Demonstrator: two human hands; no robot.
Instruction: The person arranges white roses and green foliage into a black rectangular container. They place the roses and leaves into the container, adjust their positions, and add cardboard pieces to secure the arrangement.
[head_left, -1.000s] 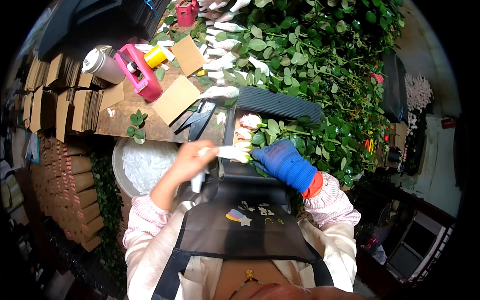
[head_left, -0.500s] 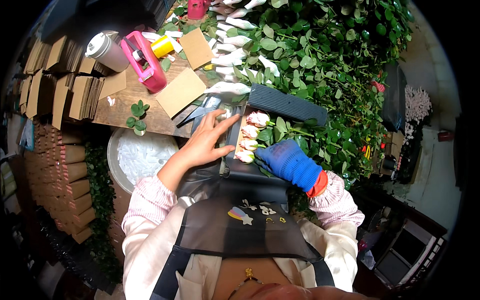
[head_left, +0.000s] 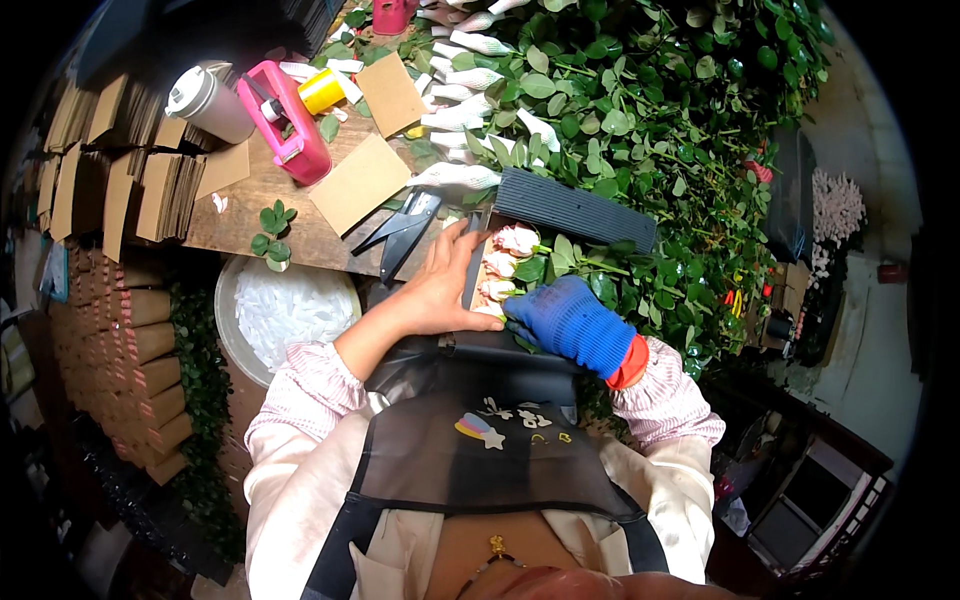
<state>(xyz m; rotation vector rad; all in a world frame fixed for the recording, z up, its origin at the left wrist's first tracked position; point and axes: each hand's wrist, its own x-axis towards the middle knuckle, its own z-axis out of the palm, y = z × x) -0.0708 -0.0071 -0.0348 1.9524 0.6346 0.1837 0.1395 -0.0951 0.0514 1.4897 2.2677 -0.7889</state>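
Several pale pink roses [head_left: 516, 240] lie in a column, heads to the left and leafy stems to the right, in front of a brown cardboard strip. My bare left hand [head_left: 443, 288] rests along the left edge of the roses, fingers stretched out and thumb reaching over the lowest bloom, which it mostly hides. In a blue knitted glove, my right hand [head_left: 568, 318] has its fingers curled at the base of that lowest rose, around its stem. A black ribbed strip [head_left: 575, 212] lies just beyond the roses. Black scissors [head_left: 404, 238] lie left of my left hand.
Leafy rose stems [head_left: 680, 130] with white-netted heads [head_left: 455, 177] heap at the back right. Left on the wooden table [head_left: 225, 225] are a pink tape dispenser [head_left: 300, 150], white bottle [head_left: 212, 105] and cardboard sheets [head_left: 362, 185]. A tub of white pieces [head_left: 285, 315] stands below the table edge.
My left hand has slid toward me and right, its thumb now over the lowest rose, uncovering more of the scissors. My right hand has shifted slightly left.
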